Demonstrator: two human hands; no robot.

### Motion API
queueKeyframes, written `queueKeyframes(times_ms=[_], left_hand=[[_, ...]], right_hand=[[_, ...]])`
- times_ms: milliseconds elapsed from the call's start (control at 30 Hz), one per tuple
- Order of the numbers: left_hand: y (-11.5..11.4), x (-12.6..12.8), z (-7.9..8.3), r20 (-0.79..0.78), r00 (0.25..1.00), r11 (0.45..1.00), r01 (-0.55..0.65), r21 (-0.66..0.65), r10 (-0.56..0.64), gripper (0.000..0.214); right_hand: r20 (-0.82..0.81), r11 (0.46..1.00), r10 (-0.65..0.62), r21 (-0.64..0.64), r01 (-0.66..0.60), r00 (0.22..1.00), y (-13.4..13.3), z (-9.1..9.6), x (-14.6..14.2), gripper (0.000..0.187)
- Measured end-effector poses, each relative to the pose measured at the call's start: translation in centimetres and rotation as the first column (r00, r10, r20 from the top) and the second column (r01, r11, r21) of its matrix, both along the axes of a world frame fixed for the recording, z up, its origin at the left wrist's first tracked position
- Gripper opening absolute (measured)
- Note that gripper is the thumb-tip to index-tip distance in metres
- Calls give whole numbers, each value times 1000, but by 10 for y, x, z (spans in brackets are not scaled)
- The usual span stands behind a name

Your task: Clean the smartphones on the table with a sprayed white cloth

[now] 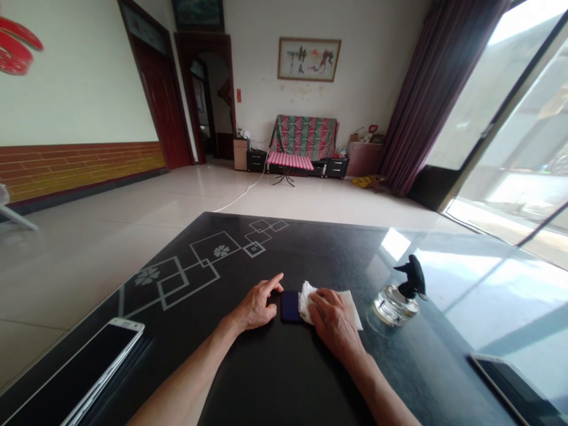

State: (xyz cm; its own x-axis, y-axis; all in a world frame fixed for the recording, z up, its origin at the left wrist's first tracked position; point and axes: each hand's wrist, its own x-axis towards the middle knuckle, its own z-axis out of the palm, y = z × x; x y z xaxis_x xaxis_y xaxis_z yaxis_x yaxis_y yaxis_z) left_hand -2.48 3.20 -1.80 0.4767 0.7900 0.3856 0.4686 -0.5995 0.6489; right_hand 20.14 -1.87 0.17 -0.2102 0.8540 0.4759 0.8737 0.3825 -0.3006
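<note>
White cloth (305, 300), perhaps tissue, under right hand (332, 316)

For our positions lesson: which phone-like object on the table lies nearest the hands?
The dark blue one, showing between the left hand and the white wipe under the right hand; the left phone and right phone lie farther out.

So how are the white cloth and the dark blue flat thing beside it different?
Colour: the white cloth is pale, while the dark blue flat thing is much darker.
Shape: the cloth is soft and wrinkled; the blue thing has neat, straight edges.
Hands: the right hand lies on the cloth, while the left hand is beside the blue thing.
Both are on the black table.
</note>
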Motion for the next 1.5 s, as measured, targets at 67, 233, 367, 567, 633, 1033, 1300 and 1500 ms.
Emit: queueKeyframes(times_ms=[67, 233, 367, 567, 633, 1033, 1300, 1500], left_hand=[[-4, 0, 6, -17, 1000, 999, 17, -28, -17, 83], [-9, 0, 15, -82, 995, 996, 50, -69, -56, 93], [-10, 2, 15, -126, 991, 997, 46, -59, -53, 94], [-9, 2, 15, -174, 983, 998, 55, -38, -60, 93], [-7, 2, 17, -192, 978, 996, 79, -42, -86, 92], [-4, 3, 15, -186, 979, 997, 80, -22, -83, 95], [-3, 4, 15, -201, 977, 998, 64, -25, -67, 95], [-1, 4, 12, -160, 985, 998, 57, -21, -59, 98]], right_hand=[[-13, 999, -50, 11, 50, 999, 4, -3, 14, 24], [-55, 998, -50, 31, 52, 997, 15, -9, 24, 24], [-76, 998, -54, 41, 57, 996, 18, -9, 24, 24], [-112, 998, -56, 21, 59, 992, 20, -9, 25, 24], [-124, 998, -61, 19, 64, 990, 20, -9, 25, 24], [-176, 995, -98, 13, 102, 980, 21, -12, 37, 24], [-144, 1000, -30, 2, 31, 989, 14, -4, 32, 22], [-88, 996, 66, -51, -71, 994, 5, 7, 11, 22]])
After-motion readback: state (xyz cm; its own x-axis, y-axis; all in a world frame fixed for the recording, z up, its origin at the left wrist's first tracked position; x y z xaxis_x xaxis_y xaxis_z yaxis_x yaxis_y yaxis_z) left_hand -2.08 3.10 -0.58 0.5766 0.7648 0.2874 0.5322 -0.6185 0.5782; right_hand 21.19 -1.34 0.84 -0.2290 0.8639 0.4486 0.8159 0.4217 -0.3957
